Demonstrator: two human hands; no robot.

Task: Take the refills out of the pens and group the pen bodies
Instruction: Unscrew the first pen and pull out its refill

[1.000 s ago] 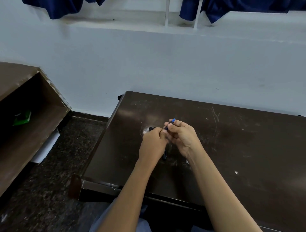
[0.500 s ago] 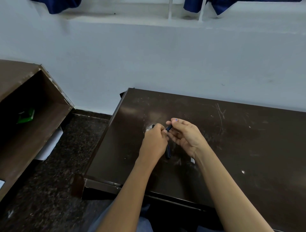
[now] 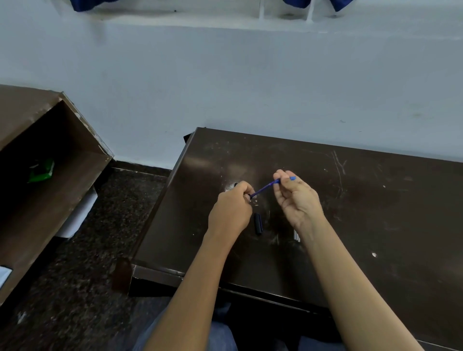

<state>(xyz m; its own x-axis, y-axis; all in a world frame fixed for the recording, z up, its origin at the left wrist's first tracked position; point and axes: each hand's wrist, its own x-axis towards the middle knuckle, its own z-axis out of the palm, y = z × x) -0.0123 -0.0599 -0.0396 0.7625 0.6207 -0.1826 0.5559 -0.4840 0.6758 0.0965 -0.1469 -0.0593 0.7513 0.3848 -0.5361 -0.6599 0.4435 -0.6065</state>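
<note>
Nearest: lap in blue trousers [image 3: 221, 334] at the bottom edge, both bare forearms reaching forward over the near rim of a dark brown desk [image 3: 375, 225], top scratched and scuffed. Small white speck [image 3: 374, 254] on the desk to the right of the right forearm. Just beside the right wrist, on the desk: a few thin pale sticks [image 3: 296, 236], partly hidden by the arm; cannot tell what they are. Between the two wrists: short black pen part [image 3: 258, 223] lying flat, touching neither hand. Left hand [image 3: 231, 213] seen from the back, fingers curled round a black pen body [image 3: 235, 185]; only its ends show past the fist. Right hand [image 3: 298, 198] palm toward the camera, thumb and forefinger pinching the far end of a blue refill [image 3: 264, 187], remaining fingers loosely bent. Refill spans the gap between the hands, slanting up to the right, its lower end at the mouth of the pen body, its blue tip poking out past the right fingers. Both hands held above the desk, apart. Left of the desk: dark speckled floor [image 3: 75, 275], then a brown open-sided shelf unit [image 3: 30, 225] with a green object [image 3: 41, 170] inside and something white [image 3: 80, 213] under its edge. Beyond: pale wall [image 3: 225, 87], a ledge near the top, dark blue cloth [image 3: 92, 3] hanging at the upper edge.
</note>
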